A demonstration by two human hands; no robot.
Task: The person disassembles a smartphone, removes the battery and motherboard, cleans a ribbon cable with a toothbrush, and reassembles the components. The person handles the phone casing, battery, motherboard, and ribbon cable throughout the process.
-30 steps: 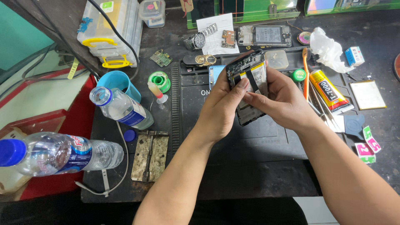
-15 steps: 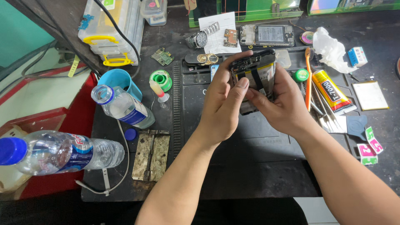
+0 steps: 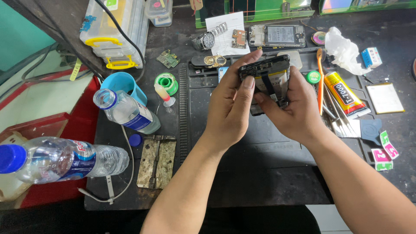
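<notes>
Both hands hold an opened black phone (image 3: 271,76) above a dark work mat (image 3: 242,143); its back is off and a battery and a flat cable show inside. My left hand (image 3: 229,106) grips its left edge, thumb pressed on the inside near the top. My right hand (image 3: 290,110) cups it from below and the right, thumb on the lower inside. The phone's lower part is hidden by my fingers.
Left of the mat stand an uncapped water bottle (image 3: 125,112), a blue cup (image 3: 123,84) and a lying capped bottle (image 3: 56,159). A glue tube (image 3: 344,93), orange tool (image 3: 320,82), tweezers (image 3: 338,119), another opened phone (image 3: 277,35), a wristwatch (image 3: 207,40) and a clear organiser box (image 3: 115,30) surround it.
The phone has been tilted and raised slightly toward the far side. My left thumb has shifted up onto its upper inside; my right hand still supports it from below.
</notes>
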